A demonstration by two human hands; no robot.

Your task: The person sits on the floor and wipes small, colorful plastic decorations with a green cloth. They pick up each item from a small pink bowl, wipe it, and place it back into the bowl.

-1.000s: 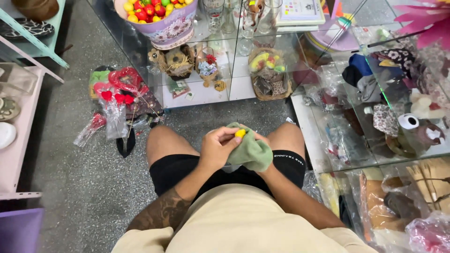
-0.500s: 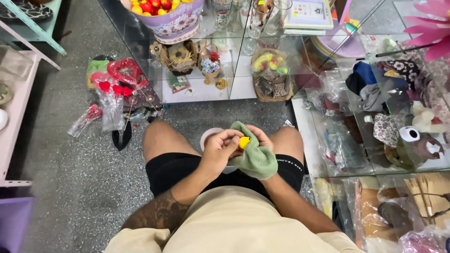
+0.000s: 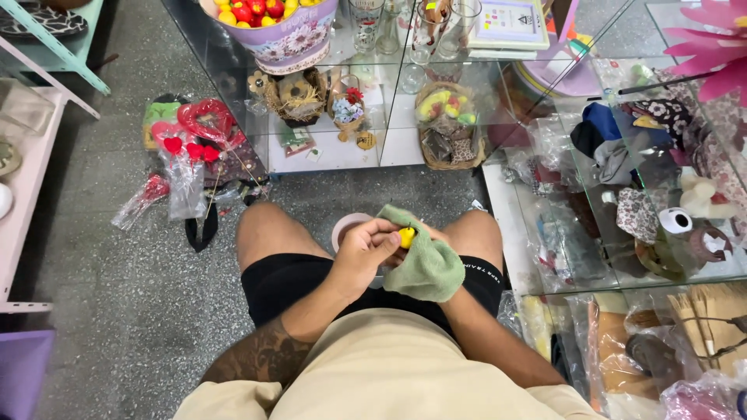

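Over lap, between knees. Left hand (image 3: 366,253) pinches small yellow piece (image 3: 406,236) at fingertips; it lies just right of that hand, against green cloth (image 3: 424,264). Right hand hidden under cloth, grip unclear.

Bright even daylight, soft shadows, glass glare, sharp focus, slight edge distortion

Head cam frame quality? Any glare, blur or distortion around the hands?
Head view: even, soft light with faint shadows on the floor. The left hand, yellow piece and green cloth are sharp, no motion blur; the right hand is mostly hidden under the cloth. The glass shelves show reflections that muddle what lies behind them. Wide-angle stretch at the edges.
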